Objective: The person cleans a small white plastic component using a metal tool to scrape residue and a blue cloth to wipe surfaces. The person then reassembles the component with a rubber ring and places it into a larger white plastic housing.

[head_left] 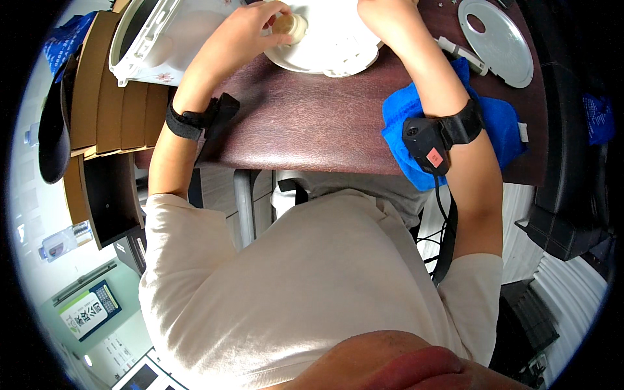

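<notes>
Far left, I get a wall sign [91, 315] with bold dark characters. Flowered white tub [162, 55] stands aside, probably for room. My left hand [251, 27] pinches a cream round part [294, 28], thumb opposite fingers, over the white cover [312, 67] on the surface [312, 123]. Right hand [389, 12] likely steadies the cover; fingertips cropped, can't tell that grip. Wrist device [419, 138]: red sticker [434, 156], print unreadable.

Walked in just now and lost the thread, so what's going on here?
A person's left hand grips a small cream piece at a white plastic part on the dark table. The right hand is by that part's right side, its fingertips out of view. A blue cloth lies at the table's near edge, a round gray plate farther right, and a white housing on the left.
</notes>
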Demonstrator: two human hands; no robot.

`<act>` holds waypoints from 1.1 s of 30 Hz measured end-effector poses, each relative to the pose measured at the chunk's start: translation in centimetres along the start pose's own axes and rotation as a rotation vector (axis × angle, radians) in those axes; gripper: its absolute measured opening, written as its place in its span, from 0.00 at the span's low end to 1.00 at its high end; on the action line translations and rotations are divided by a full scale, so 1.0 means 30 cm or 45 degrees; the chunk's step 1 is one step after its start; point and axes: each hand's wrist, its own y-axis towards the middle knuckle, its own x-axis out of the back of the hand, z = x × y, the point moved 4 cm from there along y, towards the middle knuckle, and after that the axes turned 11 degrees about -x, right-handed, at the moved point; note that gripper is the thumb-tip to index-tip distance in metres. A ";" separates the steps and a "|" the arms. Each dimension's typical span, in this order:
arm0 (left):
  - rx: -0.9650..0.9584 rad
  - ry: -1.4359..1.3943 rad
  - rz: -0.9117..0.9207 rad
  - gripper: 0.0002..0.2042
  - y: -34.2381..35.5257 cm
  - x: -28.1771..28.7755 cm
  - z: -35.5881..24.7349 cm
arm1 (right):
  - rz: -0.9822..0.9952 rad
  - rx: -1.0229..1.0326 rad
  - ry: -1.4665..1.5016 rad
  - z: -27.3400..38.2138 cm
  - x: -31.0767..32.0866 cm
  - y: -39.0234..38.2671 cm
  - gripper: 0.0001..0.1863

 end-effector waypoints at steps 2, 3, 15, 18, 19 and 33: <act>0.035 0.011 -0.036 0.20 -0.004 0.008 -0.010 | 0.016 -0.026 0.018 0.003 0.004 -0.002 0.29; 0.052 0.015 -0.054 0.21 -0.005 0.011 -0.013 | 0.024 -0.040 0.025 0.005 0.006 -0.004 0.29; 0.085 0.015 -0.041 0.19 0.007 -0.020 -0.011 | 0.076 -0.112 0.037 0.035 0.026 -0.018 0.31; 0.109 -0.014 -0.002 0.20 0.003 -0.028 0.006 | 0.058 -0.083 0.036 0.036 0.022 -0.021 0.31; 0.119 -0.035 -0.001 0.20 0.001 -0.029 0.006 | 0.060 -0.073 0.030 0.034 0.021 -0.020 0.31; 0.059 -0.055 -0.011 0.22 -0.021 -0.008 0.012 | 0.050 -0.009 0.074 0.011 0.005 -0.009 0.26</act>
